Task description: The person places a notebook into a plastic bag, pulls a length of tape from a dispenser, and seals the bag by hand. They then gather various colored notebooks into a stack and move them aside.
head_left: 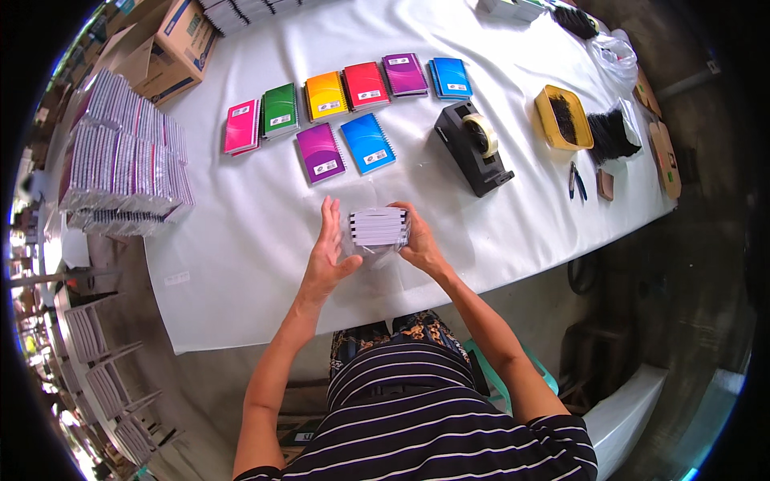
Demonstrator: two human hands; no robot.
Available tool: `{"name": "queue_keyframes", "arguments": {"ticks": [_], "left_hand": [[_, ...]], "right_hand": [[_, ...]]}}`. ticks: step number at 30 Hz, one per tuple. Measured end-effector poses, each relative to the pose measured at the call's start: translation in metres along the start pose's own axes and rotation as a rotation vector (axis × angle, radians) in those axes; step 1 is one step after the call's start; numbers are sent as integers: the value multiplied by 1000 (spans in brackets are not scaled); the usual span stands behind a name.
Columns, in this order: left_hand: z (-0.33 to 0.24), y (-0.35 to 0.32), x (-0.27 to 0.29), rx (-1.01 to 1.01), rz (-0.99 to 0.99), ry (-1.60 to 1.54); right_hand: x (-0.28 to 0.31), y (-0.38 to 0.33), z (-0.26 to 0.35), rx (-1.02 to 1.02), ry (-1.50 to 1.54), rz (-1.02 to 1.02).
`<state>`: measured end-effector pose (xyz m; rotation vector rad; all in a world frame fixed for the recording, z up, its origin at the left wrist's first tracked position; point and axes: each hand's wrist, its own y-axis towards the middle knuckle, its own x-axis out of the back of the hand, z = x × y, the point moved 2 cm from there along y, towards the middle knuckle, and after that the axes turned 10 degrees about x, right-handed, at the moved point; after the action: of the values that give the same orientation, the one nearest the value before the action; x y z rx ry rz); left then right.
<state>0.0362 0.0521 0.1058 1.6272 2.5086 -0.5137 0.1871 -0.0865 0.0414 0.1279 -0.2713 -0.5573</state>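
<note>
A small stack of notebooks (378,228) in clear plastic wrap stands in front of me, its white page edges facing up. My right hand (419,239) grips the stack's right side, fingers behind and thumb in front. On the other side my left hand (326,250) is open, fingers stretched out and thumb apart, close to the wrap without gripping it. Just beyond lie a purple notebook pile (321,153) and a blue notebook pile (368,143). A black tape dispenser (469,152) with a roll of clear tape sits to the right.
Pink (241,127), green, yellow, red, purple and blue notebook piles form a row farther back. Wrapped notebooks (124,156) are heaped at left by a cardboard box (172,52). At right are a yellow tub (565,119) of black bits, pliers (577,182) and black wire coils (613,135).
</note>
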Motion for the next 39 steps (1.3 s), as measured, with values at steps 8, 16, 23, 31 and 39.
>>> {"name": "queue_keyframes", "arguments": {"ticks": [8,16,23,31,39], "left_hand": [[-28,18,-4,162,-272,600],[-33,8,-22,67,-362,582],[17,-29,22,-166,-383,158],[39,-13,27,-220,-273,671],[9,10,29,-372,-108,1062]], "right_hand": [[49,43,135,413,-635,480],[61,56,143,490,-703,522],[35,51,135,489,-603,369],[15,48,153,423,-664,370],[45,49,156,367,-629,495]]}}
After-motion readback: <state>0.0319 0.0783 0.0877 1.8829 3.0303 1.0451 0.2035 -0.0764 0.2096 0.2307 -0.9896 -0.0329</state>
